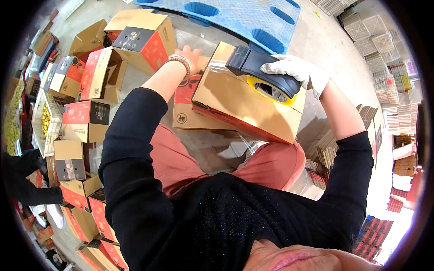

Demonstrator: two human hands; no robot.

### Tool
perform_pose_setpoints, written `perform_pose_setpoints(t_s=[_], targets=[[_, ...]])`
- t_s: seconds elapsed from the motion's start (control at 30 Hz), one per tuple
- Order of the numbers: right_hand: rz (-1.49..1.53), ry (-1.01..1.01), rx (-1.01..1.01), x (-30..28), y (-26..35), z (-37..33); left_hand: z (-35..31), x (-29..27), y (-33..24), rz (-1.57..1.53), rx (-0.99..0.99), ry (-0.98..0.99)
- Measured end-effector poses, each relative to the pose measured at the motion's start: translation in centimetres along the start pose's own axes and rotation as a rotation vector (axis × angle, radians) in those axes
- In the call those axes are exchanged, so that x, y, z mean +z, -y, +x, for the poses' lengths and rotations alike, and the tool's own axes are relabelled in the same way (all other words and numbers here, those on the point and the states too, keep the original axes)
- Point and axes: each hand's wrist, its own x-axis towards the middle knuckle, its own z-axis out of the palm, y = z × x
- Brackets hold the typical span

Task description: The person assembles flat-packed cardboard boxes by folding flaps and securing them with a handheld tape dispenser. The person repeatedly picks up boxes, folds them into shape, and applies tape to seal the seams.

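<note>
In front of me a tan cardboard carton with red sides lies tilted, partly over another red and tan carton. My right hand, in a white glove, grips a black tape dispenser with a yellow-edged roll. The dispenser rests on the carton's upper face, its front end near the far left edge. A strip of clear tape shows at that edge. My left hand, bare with a beaded bracelet, is beside the carton's far left corner, fingers apart and holding nothing.
Open red, black and tan cartons stand along the left. Beyond the carton lies a blue plastic pallet. Flattened cardboard is stacked at my right, and crates stand farther off. A crate of yellow fruit and another person's dark sleeve are at far left.
</note>
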Motion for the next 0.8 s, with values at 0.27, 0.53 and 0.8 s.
perform_pose_setpoints(t_s=[0.27, 0.53, 0.8], targets=[[-0.024, 0.099, -0.207, -1.8, -1.7, 1.0, -2.5, -0.8, -6.1, -0.385, -0.024, -0.168], [0.299, 0.266, 0.121, -1.2, -0.6, 0.7, -1.9, 1.8, -5.6, -0.484, -0.129, -0.036], [0.461, 0.253, 0.093, -2.1, -1.7, 1.0, -1.6, 1.3, -6.2, -0.375, -0.103, -0.054]])
